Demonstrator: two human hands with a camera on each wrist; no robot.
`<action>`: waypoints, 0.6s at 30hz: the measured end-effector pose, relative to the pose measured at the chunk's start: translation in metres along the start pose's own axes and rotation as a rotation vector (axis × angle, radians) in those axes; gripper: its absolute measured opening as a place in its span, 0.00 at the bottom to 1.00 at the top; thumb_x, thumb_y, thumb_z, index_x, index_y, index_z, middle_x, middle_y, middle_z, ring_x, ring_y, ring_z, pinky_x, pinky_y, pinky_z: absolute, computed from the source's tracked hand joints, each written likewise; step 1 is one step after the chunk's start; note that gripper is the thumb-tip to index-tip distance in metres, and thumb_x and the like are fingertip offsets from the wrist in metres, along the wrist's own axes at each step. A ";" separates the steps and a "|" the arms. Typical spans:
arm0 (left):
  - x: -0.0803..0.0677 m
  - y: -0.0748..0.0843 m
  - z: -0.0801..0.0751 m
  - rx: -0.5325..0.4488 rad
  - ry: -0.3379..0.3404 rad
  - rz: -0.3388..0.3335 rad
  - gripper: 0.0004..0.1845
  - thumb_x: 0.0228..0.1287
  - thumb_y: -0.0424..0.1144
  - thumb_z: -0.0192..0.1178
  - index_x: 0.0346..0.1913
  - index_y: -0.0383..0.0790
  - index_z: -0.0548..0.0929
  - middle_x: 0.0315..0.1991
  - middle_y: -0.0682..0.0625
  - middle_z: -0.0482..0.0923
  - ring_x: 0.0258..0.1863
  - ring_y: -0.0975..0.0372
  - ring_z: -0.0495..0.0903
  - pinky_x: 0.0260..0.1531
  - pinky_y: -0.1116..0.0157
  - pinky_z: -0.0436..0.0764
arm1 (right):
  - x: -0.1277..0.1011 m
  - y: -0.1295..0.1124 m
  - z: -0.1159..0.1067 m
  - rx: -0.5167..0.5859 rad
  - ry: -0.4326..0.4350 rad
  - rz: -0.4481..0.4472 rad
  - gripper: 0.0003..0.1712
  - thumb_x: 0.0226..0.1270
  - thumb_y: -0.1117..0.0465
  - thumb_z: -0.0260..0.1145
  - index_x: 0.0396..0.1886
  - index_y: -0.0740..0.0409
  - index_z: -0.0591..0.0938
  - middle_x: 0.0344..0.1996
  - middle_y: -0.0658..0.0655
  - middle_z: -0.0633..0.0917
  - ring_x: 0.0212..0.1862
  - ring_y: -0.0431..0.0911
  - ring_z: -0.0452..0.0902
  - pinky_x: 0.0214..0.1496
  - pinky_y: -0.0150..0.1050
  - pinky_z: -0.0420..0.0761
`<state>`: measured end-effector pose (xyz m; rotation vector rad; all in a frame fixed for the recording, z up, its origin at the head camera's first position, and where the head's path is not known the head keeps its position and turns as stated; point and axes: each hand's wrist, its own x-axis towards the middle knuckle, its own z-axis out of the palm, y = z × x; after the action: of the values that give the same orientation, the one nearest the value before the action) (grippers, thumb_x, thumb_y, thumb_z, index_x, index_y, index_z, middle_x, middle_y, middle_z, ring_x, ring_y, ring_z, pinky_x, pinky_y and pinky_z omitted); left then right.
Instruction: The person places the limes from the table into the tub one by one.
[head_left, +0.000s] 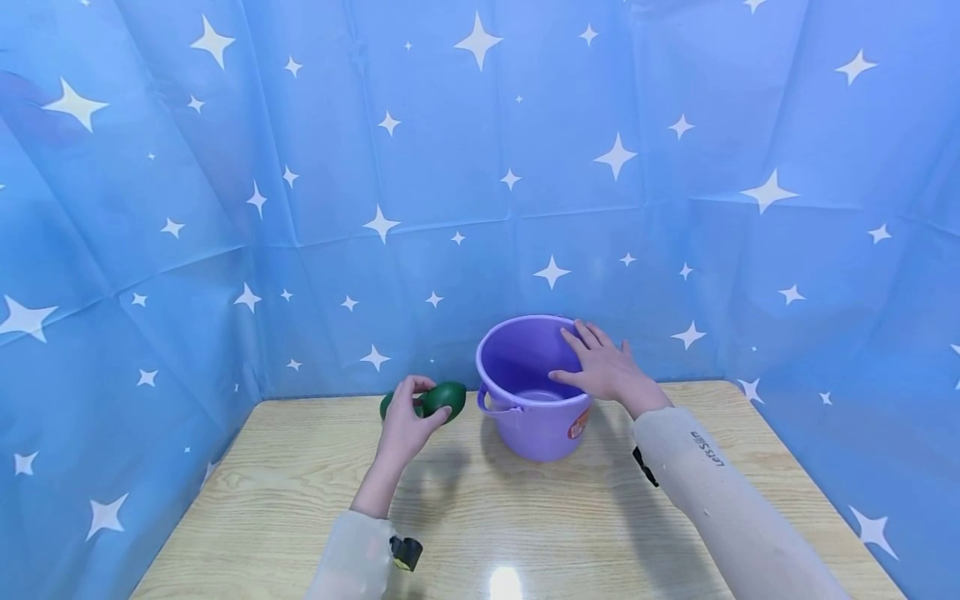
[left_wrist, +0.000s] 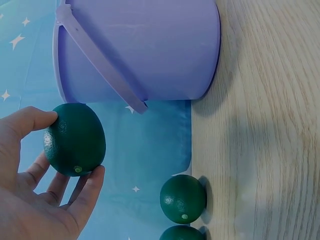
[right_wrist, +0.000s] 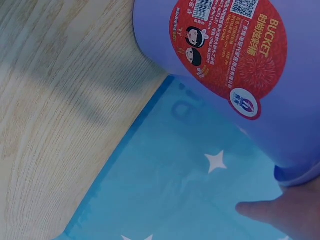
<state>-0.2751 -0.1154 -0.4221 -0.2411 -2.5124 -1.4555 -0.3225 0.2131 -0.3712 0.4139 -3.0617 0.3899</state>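
My left hand (head_left: 405, 427) pinches a dark green lime (head_left: 445, 402) between thumb and fingers, left of a purple bucket (head_left: 542, 433). In the left wrist view this lime (left_wrist: 75, 140) is raised off the table near the bucket's rim, its pale stem spot showing. Another lime (head_left: 386, 406) shows partly behind the left hand. My right hand (head_left: 603, 371) rests at the bucket's right rim, fingers spread and fairly straight over it. One finger (right_wrist: 257, 210) extends outside the rim in the right wrist view.
Two limes sit on the table at the back, a nearer lime (left_wrist: 183, 199) and one cut off by the frame. The bucket's handle (head_left: 498, 408) hangs at its left front. A blue star-patterned cloth (head_left: 450, 167) walls the wooden table (head_left: 300, 500) behind and at both sides.
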 end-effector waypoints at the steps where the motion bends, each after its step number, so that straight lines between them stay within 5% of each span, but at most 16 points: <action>1: 0.000 0.000 0.000 -0.002 -0.001 -0.001 0.22 0.60 0.38 0.69 0.54 0.39 0.74 0.56 0.39 0.73 0.56 0.47 0.78 0.57 0.50 0.80 | 0.000 0.000 0.000 0.001 0.000 -0.001 0.52 0.68 0.32 0.57 0.80 0.54 0.53 0.80 0.66 0.48 0.80 0.65 0.40 0.70 0.80 0.43; 18: 0.001 0.007 -0.002 -0.014 0.001 0.002 0.21 0.61 0.38 0.69 0.54 0.40 0.74 0.56 0.40 0.73 0.57 0.46 0.77 0.57 0.48 0.80 | -0.001 -0.001 -0.001 0.006 -0.002 0.001 0.52 0.68 0.32 0.56 0.80 0.54 0.53 0.80 0.66 0.48 0.80 0.65 0.40 0.70 0.80 0.44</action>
<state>-0.2744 -0.1137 -0.4146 -0.2456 -2.5006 -1.4728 -0.3214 0.2122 -0.3703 0.4127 -3.0634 0.3985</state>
